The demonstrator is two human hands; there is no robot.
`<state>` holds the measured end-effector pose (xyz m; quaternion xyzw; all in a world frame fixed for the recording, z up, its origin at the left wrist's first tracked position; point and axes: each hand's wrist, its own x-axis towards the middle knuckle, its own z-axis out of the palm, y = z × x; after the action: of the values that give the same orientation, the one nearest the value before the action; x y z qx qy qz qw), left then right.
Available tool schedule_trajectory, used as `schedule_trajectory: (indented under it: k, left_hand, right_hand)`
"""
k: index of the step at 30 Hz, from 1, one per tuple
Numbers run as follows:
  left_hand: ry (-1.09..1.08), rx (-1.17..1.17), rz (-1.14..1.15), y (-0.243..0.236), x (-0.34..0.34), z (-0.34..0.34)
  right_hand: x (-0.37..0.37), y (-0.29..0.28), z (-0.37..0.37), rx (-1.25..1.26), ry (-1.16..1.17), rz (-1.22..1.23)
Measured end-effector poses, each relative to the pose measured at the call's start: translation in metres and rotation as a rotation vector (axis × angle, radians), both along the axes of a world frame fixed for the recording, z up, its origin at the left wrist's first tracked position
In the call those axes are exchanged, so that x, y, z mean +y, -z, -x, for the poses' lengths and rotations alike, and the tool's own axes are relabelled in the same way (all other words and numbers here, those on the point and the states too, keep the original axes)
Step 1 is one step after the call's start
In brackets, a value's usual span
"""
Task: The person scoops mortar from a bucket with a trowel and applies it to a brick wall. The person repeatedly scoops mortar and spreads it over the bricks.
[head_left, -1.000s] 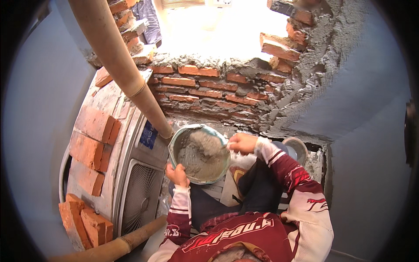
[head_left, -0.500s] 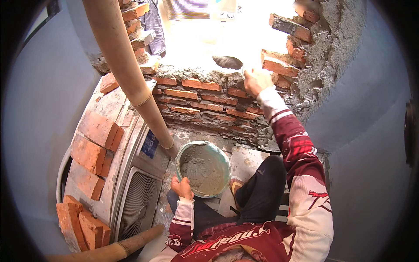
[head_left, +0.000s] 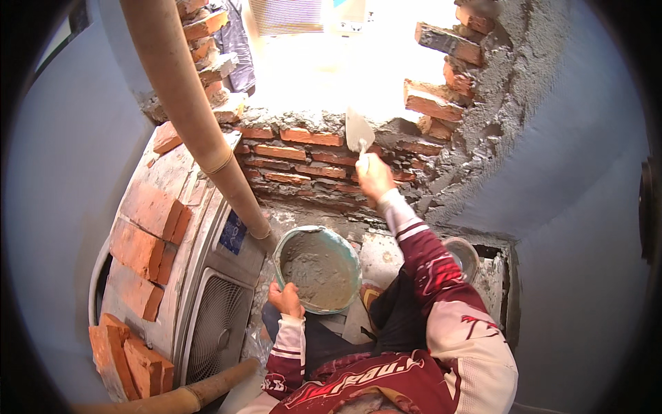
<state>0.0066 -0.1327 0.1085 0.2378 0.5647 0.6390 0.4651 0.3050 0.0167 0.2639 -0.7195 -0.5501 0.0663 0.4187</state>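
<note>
My left hand grips the near-left rim of a round teal basin holding wet grey mortar. In front of me, my right hand is closed round the handle of a trowel. The trowel's pale, pointed blade points away from me at the top edge of a low brick wall; I cannot tell whether it touches. Rough mortar covers the wall's top course.
Broken brick ends jut from the opening's right side. At left, several bricks lie on an air-conditioner outdoor unit. One bamboo pole slants past it; another pole lies lower. A small bucket stands beyond my right forearm.
My right hand has come down and left from the wall's right end, bringing the trowel nearer me. The small bucket has come into sight. My left hand stays on the basin.
</note>
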Motion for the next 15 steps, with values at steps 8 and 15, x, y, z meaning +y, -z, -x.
schedule_trajectory:
  k: [8, 15]
  left_hand:
    - [-0.023, 0.088, 0.026, -0.004, 0.011, 0.022]
    - [0.286, 0.231, -0.292, -0.051, 0.018, -0.02]
  right_hand:
    - [-0.12, 0.036, 0.017, -0.178, -0.529, 0.36]
    - [-0.135, 0.089, 0.057, -0.681, -0.528, 0.582]
